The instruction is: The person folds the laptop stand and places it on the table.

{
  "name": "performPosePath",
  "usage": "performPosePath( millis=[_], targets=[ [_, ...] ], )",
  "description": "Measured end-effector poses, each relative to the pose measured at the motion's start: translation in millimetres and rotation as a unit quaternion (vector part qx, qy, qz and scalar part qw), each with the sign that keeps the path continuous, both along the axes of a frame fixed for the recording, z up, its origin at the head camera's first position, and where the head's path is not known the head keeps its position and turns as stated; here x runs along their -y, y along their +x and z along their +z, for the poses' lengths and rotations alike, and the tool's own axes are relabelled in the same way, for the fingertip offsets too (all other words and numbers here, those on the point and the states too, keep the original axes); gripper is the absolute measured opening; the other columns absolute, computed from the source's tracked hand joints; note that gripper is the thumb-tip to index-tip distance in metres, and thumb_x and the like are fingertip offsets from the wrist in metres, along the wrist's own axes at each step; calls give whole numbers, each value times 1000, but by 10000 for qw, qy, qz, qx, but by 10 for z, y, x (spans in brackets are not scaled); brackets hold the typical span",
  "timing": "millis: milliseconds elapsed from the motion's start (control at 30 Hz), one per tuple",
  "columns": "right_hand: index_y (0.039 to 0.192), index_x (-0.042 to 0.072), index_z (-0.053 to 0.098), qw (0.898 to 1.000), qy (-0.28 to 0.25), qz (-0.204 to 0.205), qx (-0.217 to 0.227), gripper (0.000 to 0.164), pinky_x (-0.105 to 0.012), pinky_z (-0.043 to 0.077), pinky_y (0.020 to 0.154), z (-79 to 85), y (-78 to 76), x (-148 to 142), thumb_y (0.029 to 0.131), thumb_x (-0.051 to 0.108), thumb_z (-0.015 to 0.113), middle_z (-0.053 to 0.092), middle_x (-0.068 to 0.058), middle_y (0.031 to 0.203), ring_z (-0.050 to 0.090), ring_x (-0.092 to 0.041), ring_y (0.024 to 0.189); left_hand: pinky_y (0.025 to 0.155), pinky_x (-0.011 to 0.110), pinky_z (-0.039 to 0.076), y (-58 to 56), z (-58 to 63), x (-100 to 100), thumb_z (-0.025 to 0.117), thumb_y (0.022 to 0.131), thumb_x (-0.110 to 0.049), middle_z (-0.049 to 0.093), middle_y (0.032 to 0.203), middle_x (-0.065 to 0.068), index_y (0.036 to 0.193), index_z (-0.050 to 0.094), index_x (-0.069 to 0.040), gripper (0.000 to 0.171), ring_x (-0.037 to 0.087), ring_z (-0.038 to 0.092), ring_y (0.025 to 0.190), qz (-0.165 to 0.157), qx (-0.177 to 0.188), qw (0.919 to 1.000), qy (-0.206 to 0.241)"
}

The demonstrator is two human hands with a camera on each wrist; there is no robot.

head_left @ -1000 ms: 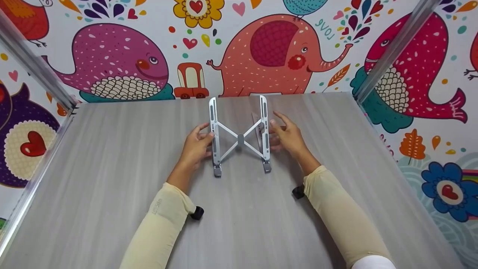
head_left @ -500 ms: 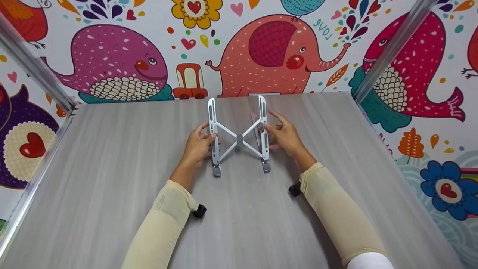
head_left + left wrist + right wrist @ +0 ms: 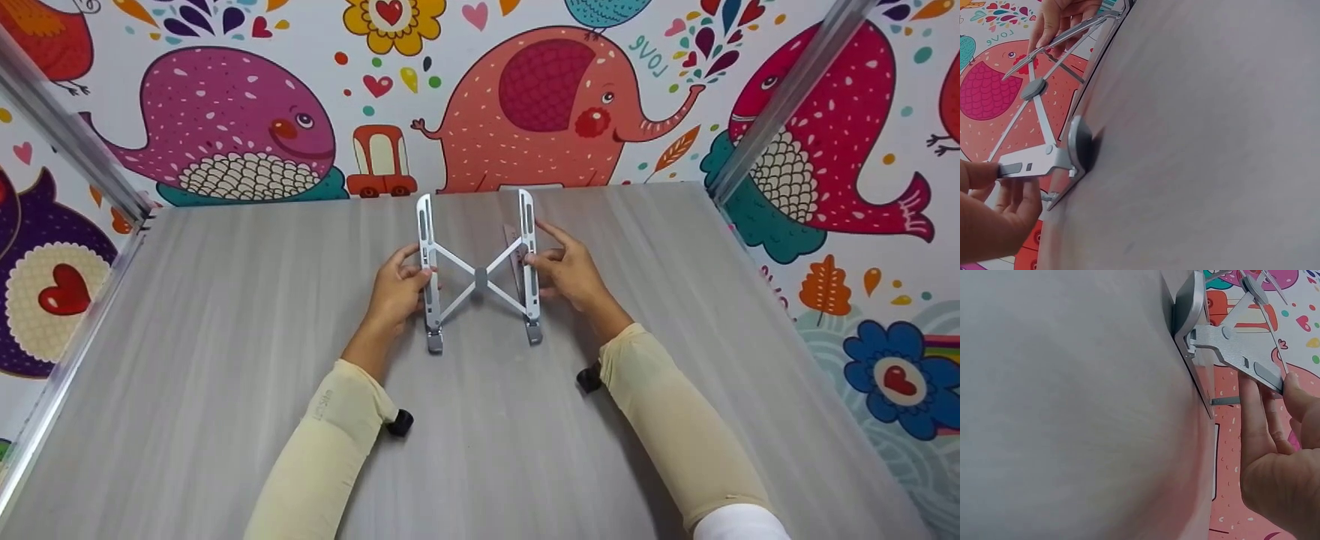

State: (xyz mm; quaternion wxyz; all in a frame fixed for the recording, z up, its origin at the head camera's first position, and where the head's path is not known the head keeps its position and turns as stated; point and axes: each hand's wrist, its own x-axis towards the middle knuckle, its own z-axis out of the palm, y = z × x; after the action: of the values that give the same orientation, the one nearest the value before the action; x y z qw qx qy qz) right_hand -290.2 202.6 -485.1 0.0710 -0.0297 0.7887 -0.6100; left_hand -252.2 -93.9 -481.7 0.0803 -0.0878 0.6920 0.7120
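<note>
Head view: left hand [image 3: 395, 290] at nine o'clock and right hand [image 3: 577, 275] at three pinch the crossed stand [image 3: 481, 280], which uneven pressure could skew

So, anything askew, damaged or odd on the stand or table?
Nothing stands out. The silvery stand is spread open, its crossed braces joined in the middle, with no visible break. The left hand and right hand each pinch one side rail. I see no spill on the tabletop.
</note>
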Motion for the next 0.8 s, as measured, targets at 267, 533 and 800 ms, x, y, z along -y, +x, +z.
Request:
performPosePath(
  millis=[267,533,800],
  targets=[
    [147,32,54,10000,-63,56,-20,58,-50,62,65,-33,-37,13,95,14,72,67,-11,100,66,-21,82,69,31,56,-21,-41,7,57,102,-3,66,129,24,151,47,-17,52,28,72,96,77,-246,9995,-196],
    [141,27,58,9999,-40,125,2,47,-47,62,66,-22,-25,20,97,14,70,63,-10,99,65,-23,82,68,33,53,-24,-46,0,60,101,-5,70,114,17,145,53,-17,46,16,63,81,119,-291,9987,-398],
    [138,20,60,9997,-72,65,-234,41,-43,60,58,-63,-17,47,98,12,69,60,-8,93,61,-20,75,67,27,47,-11,-79,-45,61,99,-3,64,89,5,139,58,-9,40,19,59,79,283,-594,9949,-764]
  ],
)
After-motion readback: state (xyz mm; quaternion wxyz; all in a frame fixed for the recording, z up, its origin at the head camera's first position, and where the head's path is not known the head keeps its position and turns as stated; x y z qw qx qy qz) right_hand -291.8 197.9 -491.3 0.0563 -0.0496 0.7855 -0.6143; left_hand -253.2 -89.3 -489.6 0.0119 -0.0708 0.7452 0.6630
